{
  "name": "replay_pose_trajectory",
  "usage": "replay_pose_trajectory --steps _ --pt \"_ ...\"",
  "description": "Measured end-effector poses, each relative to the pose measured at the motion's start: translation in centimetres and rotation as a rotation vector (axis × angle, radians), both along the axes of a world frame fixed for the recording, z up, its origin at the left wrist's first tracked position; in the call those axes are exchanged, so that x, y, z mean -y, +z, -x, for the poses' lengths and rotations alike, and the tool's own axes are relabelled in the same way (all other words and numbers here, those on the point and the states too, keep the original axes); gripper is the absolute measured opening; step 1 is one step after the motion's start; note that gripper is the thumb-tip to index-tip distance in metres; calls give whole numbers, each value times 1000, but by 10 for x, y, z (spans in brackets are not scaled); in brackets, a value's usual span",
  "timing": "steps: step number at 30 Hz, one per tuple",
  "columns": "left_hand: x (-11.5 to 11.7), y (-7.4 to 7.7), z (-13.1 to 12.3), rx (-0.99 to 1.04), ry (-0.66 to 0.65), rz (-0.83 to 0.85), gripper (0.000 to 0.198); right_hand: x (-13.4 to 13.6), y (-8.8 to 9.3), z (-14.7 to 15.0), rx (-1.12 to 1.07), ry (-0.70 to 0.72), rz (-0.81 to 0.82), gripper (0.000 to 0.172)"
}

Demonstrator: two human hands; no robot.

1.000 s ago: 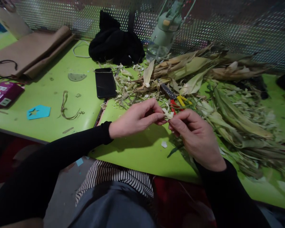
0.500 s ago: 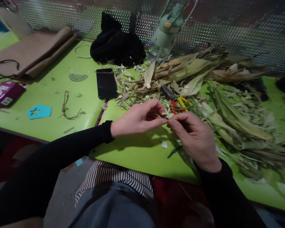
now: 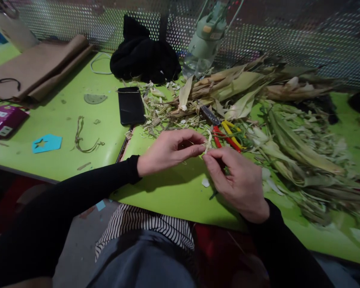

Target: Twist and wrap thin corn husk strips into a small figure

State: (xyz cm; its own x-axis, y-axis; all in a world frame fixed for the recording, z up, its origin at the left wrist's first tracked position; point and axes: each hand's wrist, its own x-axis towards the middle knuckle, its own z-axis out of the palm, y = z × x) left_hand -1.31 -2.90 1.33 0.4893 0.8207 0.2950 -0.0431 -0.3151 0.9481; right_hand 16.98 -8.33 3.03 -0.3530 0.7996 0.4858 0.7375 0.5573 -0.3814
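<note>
A small pale twisted strip of corn husk is pinched between the fingertips of both hands, above the green table. My left hand comes in from the left, its thumb and forefinger closed on the strip. My right hand grips the strip's lower end between thumb and forefinger. Just beyond the fingers lie pliers with red and yellow handles. Dry corn husks are heaped behind them, and greener husks spread to the right. A white scrap rests on the table below the hands.
A black phone lies left of the husk scraps. Behind stand a green water bottle and a black cloth bundle. Leftward are a blue star cutout, a purple power block, a protractor and brown paper.
Both hands have shifted slightly left in view, the right one more. More of the pale strip now shows upright between the fingertips. The whole scene has also slid a little left.
</note>
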Motion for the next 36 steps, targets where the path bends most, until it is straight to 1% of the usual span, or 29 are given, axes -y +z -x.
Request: replay_pose_trajectory --steps 2,4,7,10,13,15,18,21,24,26,30,32,36 --pt "2 1 -1 -8 31 -16 29 1 -1 1 20 -11 -2 15" --pt "4 1 -1 -7 50 -9 32 1 -3 2 46 13 -24 15" --pt "3 0 -1 3 38 55 38 2 -5 4 30 47 -19 15" --pt "0 -1 0 68 -58 154 39 4 -2 4 -97 34 73 16" --pt "-4 -1 2 141 -152 256 35 5 1 3 -291 -75 183 16" --pt "-5 -1 2 159 -173 285 31 4 2 2 -395 -146 247 18" --pt "-5 -2 2 152 -158 209 28 0 -1 1 -480 -145 354 24" --pt "-4 -1 1 107 -122 99 24 -3 -2 0 -564 -108 441 23" --pt "-3 -1 0 78 -111 119 24 -5 0 0 -602 -94 490 20" --pt "-1 1 -1 70 -91 142 24 -6 2 0 -605 -103 490 20" --pt "4 5 -1 -7 6 94 24 -5 1 1 -613 -153 402 18" --pt "5 7 0 -60 -3 78 28 -5 -1 1 -590 -158 376 17" --pt "4 11 2 -145 -57 30 32 -4 -3 0 -487 -113 376 16"
